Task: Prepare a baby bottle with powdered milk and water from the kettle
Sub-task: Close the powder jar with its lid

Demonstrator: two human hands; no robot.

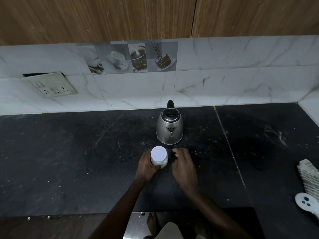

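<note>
No readable brand or label anywhere. One steel kettle, lid raised, upright on dark table. One white-capped jar just before kettle, clasped by left hand. Right hand beside jar: grip state unclear.

Kettle behind jar
</note>
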